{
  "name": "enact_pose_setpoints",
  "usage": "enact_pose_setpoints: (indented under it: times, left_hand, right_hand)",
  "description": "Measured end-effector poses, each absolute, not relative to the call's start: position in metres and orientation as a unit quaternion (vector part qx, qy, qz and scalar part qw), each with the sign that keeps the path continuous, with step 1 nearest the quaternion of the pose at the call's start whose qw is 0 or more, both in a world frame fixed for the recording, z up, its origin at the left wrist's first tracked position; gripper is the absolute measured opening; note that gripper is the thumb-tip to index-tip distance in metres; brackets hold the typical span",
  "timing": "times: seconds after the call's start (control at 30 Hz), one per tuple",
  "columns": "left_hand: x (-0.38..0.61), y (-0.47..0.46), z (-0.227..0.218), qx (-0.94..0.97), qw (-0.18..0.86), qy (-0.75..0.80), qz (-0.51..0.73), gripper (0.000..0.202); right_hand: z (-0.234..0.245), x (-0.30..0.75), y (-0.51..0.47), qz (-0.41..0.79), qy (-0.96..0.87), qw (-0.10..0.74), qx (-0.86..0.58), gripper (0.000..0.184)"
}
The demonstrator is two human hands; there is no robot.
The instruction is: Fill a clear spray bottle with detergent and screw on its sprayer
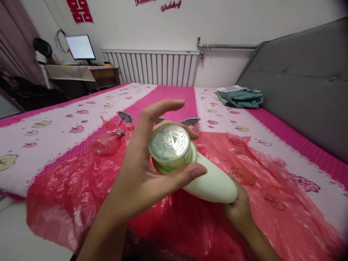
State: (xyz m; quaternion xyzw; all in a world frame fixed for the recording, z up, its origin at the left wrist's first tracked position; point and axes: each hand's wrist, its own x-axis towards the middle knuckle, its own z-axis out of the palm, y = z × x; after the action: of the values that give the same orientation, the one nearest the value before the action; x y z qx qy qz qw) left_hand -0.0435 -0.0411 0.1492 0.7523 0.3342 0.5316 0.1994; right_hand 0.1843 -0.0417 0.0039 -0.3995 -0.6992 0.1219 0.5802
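Smooth pale green bottle, held tilted in two hands above crinkled, glossy red plastic sheeting.
Left hand grips around the translucent green cap, shiny and round-topped with lettering, index finger arched clear; right hand grasps the rounded bottom end. Beyond: translucent pink spray bottle on its side; floral-printed bedspread with dotted magenta panels.
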Motion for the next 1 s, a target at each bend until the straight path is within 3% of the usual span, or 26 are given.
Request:
enact_pose_setpoints:
  times: [0.27,0.6,0.83,1.0]
  left_hand:
    - [-0.060,-0.036,0.158,0.764,0.072,0.360,0.530,0.066]
    - [-0.057,-0.054,0.160,0.784,0.169,0.322,0.503,0.054]
    - [-0.036,-0.043,0.152,0.739,0.192,0.250,0.596,0.035]
    - [-0.047,-0.037,0.156,0.758,0.205,0.225,0.576,0.049]
  right_hand:
    - [0.003,0.190,-0.039,0.125,-0.720,0.563,-0.386,0.026]
    - [0.005,0.188,-0.039,0.128,-0.722,0.575,-0.364,0.016]
    - [0.004,0.189,-0.040,0.131,-0.728,0.568,-0.360,0.007]
    - [0.000,0.191,-0.040,0.130,-0.737,0.558,-0.360,0.010]
